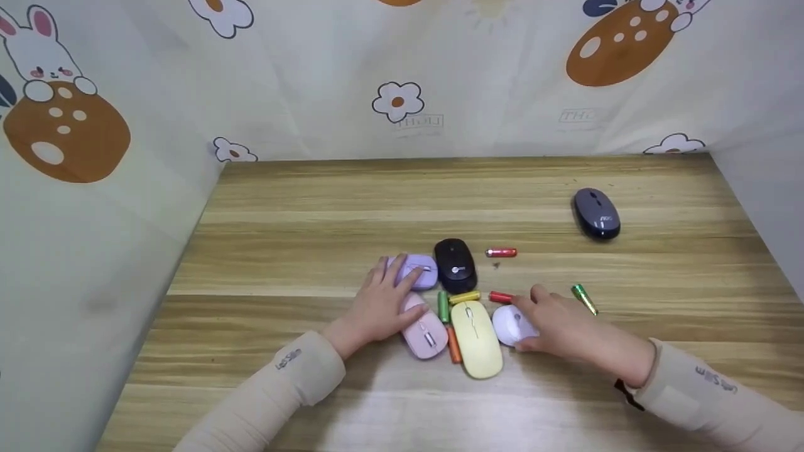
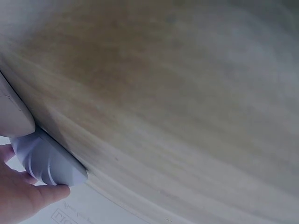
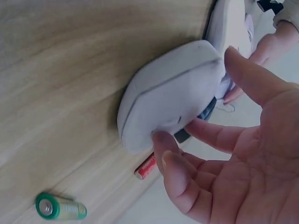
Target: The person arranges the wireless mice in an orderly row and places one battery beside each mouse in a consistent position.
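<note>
My left hand lies with fingers spread over the lavender mouse, its thumb on the pink mouse. In the left wrist view its fingers touch the lavender mouse. My right hand holds the small white mouse between thumb and fingers; the right wrist view shows the thumb at one end of the white mouse and bent fingers at the other. A yellow mouse lies beside the white one. Behind it sits a black mouse.
Between the mice lie a green battery, a yellow battery and an orange battery. One red battery is by my right fingers, another red battery farther back. A shiny green battery and dark grey mouse lie to the right.
</note>
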`<state>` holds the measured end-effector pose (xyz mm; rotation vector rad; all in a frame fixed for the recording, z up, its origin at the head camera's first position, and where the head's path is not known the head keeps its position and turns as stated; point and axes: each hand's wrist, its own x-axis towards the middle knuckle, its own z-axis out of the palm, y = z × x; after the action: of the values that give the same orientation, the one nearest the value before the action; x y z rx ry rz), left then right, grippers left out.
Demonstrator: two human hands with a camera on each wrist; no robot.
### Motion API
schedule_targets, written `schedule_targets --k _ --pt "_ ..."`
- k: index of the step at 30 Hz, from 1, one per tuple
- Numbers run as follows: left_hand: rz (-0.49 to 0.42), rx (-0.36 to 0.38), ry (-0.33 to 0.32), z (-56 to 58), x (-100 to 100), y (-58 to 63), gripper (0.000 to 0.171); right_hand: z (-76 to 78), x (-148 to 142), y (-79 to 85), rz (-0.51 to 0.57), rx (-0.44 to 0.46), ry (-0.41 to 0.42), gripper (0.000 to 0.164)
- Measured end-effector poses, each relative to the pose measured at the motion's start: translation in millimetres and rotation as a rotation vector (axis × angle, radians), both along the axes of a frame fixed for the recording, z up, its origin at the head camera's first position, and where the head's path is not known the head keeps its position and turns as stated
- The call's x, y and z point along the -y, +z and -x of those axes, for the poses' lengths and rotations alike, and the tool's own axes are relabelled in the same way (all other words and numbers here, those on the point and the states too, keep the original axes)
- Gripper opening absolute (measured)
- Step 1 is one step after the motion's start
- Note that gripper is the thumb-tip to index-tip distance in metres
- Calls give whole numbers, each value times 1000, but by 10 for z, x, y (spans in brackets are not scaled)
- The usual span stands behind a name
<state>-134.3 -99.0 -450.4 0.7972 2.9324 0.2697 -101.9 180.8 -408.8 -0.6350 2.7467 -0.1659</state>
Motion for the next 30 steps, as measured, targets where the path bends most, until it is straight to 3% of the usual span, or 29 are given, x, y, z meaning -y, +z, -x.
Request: schedule_targets --k 16,22,30 --pt "-55 -62 -23 4 7 -30 64 6 -6 -19 -27 -32 68 67" --pt "-71 -64 -20 -9 7 -20 65 23 -59 -15 15 -63 175 65" --pt "-23 -35 -6 -3 -1 -8 65 82 -149 -15 28 -107 369 63"
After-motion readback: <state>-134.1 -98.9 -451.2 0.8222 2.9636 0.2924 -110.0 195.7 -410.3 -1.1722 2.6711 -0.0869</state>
